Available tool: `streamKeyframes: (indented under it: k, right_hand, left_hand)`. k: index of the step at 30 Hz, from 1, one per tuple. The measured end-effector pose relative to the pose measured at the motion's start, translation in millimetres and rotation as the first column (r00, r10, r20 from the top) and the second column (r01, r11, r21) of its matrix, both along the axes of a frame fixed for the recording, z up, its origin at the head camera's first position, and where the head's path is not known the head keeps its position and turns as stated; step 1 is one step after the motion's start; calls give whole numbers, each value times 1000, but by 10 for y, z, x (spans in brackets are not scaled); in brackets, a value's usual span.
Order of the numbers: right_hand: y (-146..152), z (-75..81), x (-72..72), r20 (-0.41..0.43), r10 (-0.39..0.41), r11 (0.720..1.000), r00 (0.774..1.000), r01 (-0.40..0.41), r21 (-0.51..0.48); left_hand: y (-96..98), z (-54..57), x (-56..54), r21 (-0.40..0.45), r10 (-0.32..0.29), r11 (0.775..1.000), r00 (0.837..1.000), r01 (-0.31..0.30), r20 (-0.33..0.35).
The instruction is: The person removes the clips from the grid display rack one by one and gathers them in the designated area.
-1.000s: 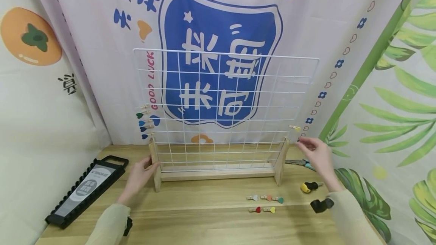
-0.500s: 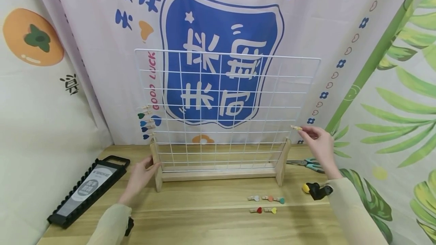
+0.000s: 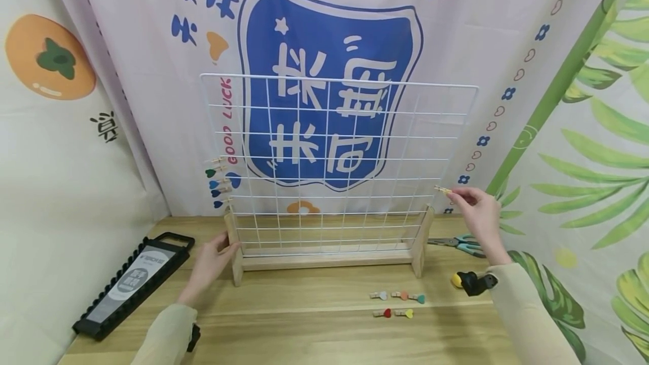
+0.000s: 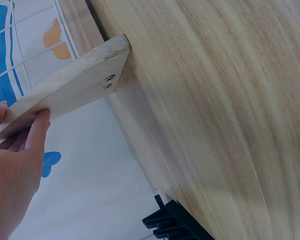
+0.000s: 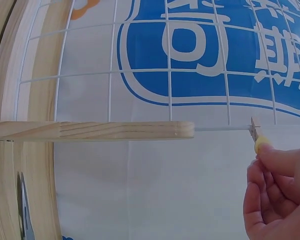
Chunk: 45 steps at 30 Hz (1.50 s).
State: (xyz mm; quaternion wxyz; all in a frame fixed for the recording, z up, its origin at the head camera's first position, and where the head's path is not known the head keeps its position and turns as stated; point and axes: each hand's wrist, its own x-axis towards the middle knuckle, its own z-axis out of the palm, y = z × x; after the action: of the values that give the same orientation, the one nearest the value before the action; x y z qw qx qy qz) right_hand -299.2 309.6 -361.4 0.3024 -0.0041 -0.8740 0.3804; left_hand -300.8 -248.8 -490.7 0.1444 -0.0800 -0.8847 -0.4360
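A white wire grid (image 3: 328,159) stands upright in a wooden stand (image 3: 324,262). My left hand (image 3: 210,258) holds the stand's left upright (image 4: 72,75), thumb on one side and fingers on the other. At the grid's right edge, my right hand (image 3: 476,213) pinches a small wooden clothespin (image 5: 255,129) by its yellow heart (image 5: 262,145), with thumb and index finger. The clothespin's tip sits across the edge wire. Several clothespins with green and blue hearts (image 3: 215,185) hang along the left edge. More heart clothespins lie on the table, among them a red one (image 3: 382,313) and a yellow one (image 3: 404,313).
A black-edged rack (image 3: 134,283) lies on the table (image 3: 284,331) at the left. Pliers with teal handles (image 3: 469,245) lie behind the right forearm. Near them is a yellow and black screwdriver (image 3: 457,280), partly covered by the wrist camera. Printed curtains hang behind the grid.
My right hand has risen from just below the yellow-heart clothespin and now pinches it at the grid's edge. The left hand keeps its place on the upright.
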Motion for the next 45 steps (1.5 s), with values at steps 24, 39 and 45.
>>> streamKeyframes:
  k: [24,39,45]
  right_hand:
    - [5,-481,523,62,31,999,998,-33,31]
    - [-38,-1167,963,235,83,996,968,-75,-46]
    - [-58,-1450,1056,338,71,997,938,-64,-32]
  left_hand:
    - [-5,44,53,-19,-8,1000,1000,8,10]
    - [13,39,42,-12,-11,1000,1000,11,-4]
    - [3,42,47,-9,-14,1000,1000,14,21]
